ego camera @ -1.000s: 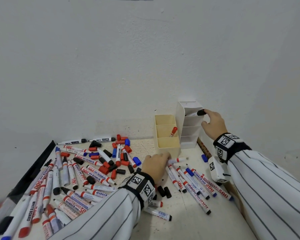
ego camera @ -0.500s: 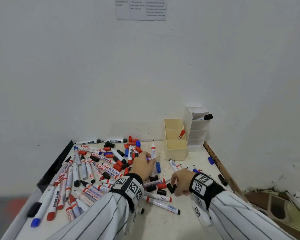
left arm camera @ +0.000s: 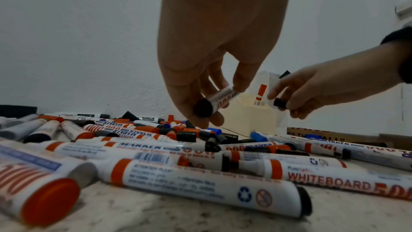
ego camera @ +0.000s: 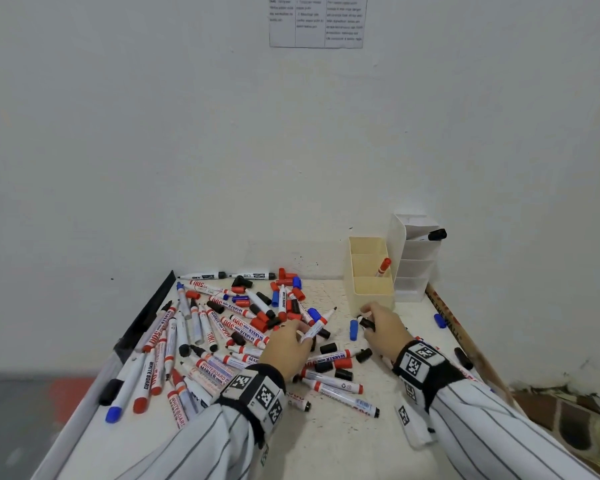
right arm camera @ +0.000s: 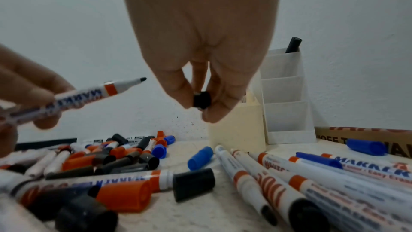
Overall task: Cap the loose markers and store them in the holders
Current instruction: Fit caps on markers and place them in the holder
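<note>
Two holders stood at the table's (ego camera: 326,445) far right: a cream holder (ego camera: 371,289) with one red-capped marker (ego camera: 381,266) in its middle compartment, and a white holder (ego camera: 414,268) with one black-capped marker (ego camera: 436,234) in its top compartment. Dozens of loose markers and caps, too many to count, littered the table. The left hand (ego camera: 284,344), raised above the pile, pinched one uncapped marker (ego camera: 317,325), tip pointing far-right. The right hand (ego camera: 385,329), near the cream holder, pinched one black cap (ego camera: 367,323) between thumb and fingertips.
</note>
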